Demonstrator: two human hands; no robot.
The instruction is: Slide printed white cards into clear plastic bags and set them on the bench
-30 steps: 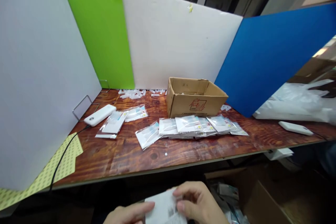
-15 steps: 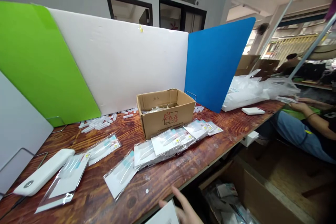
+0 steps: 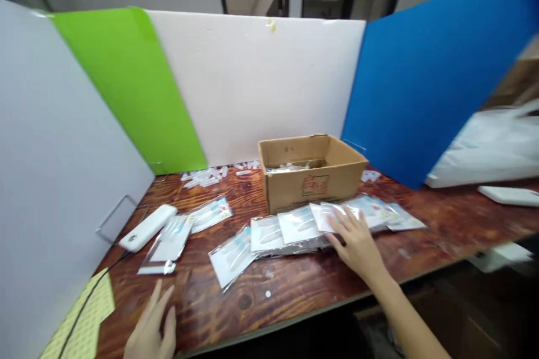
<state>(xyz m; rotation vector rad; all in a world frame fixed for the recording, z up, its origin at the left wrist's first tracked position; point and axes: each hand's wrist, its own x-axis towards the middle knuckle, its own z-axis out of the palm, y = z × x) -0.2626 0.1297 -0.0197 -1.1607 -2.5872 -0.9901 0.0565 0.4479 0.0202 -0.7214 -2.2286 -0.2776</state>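
My right hand (image 3: 352,240) reaches over a row of clear plastic packets with white cards, fingers spread. Its fingertips are at a white-carded packet (image 3: 321,216) lying on the others; I cannot tell how firmly they touch. My left hand (image 3: 152,328) is low at the near left, fingers apart, holding nothing. Nearest to it is a packet (image 3: 172,240) that leans on a long white device (image 3: 148,228). Another packet (image 3: 211,214) lies just behind. At the row's left end a packet (image 3: 232,257) lies at a slant.
An open cardboard box (image 3: 314,185) with small pieces inside stands behind the row. Small white pieces (image 3: 207,177) lie along the white panel (image 3: 256,90). A yellow sticker sheet (image 3: 84,320) and black cable are at left. A blue panel (image 3: 421,78) bounds the right.
The view has swung left. My right hand has come up from the table's front edge, where a white card was at its fingers, to the row of packets. My left hand has come into view.
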